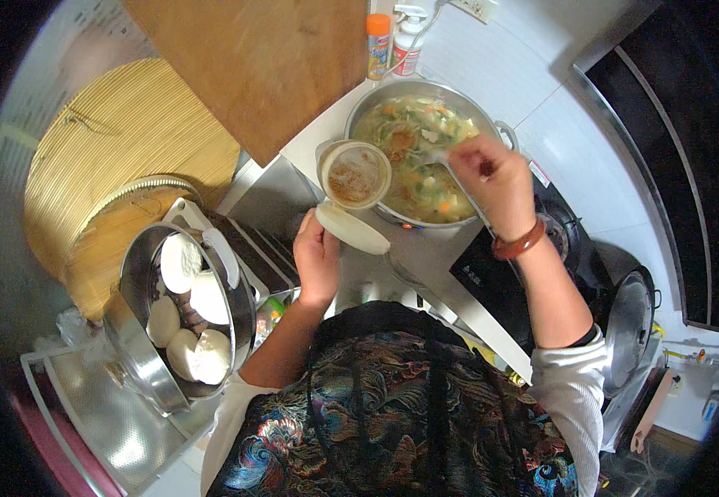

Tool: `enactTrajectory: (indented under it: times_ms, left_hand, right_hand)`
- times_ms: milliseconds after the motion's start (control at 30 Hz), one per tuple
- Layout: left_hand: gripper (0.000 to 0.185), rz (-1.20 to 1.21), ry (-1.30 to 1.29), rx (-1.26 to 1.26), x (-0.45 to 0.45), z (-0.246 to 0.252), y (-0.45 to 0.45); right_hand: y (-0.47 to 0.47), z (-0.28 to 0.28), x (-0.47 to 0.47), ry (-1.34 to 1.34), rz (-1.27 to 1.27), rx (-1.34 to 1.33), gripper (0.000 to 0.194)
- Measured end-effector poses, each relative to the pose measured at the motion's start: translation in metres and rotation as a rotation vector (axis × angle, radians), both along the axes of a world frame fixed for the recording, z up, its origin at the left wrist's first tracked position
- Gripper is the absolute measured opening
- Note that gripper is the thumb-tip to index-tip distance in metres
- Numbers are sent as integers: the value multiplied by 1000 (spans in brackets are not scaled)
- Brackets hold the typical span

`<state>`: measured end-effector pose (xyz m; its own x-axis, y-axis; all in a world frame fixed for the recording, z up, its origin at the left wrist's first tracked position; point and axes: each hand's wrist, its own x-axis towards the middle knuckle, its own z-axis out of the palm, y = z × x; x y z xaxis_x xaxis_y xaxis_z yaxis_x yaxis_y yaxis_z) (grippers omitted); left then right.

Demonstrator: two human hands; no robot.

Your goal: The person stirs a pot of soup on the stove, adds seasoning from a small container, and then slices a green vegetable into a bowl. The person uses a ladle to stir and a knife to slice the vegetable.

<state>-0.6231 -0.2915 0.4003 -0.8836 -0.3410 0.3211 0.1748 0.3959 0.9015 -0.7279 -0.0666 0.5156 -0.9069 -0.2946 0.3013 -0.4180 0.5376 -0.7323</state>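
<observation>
Between the fingers of my left hand (317,264) is a pale lid (353,230), tilted beside a round tub of brownish powder (356,177). The tub is at the left rim of a large metal pot (366,93); whether it and the lid are joined is not clear. Vegetable soup (425,186) fills the pot, with brown powder patches on its surface. My right hand (493,183), blurred, is over the pot's right side, its fingers closed on what looks like a small pale spoon (435,158). A metal utensil handle (468,196) slants beneath this hand.
Several white dough-like pieces (179,264) lie in a steel steamer pot (244,323) at left. Behind it are a round slatted mat (129,136) and a wooden board (272,56). Two bottles stand behind the soup pot. A black gas stove (490,279) and metal lid (630,335) are at right.
</observation>
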Motion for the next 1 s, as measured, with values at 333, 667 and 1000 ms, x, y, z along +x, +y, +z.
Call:
enactTrajectory:
  times_ms: [333, 667, 1000]
  left_hand:
    - [10, -71, 30, -147, -3, 10, 17]
    - [11, -77, 47, -242, -3, 6, 24]
    - [6, -68, 42, -255, -4, 8, 28]
  right_hand:
    - [-37, -38, 24, 267, 135, 193, 8]
    - [-31, -47, 29, -251, 75, -8, 12]
    - [-32, -70, 29, -906, -7, -590, 14]
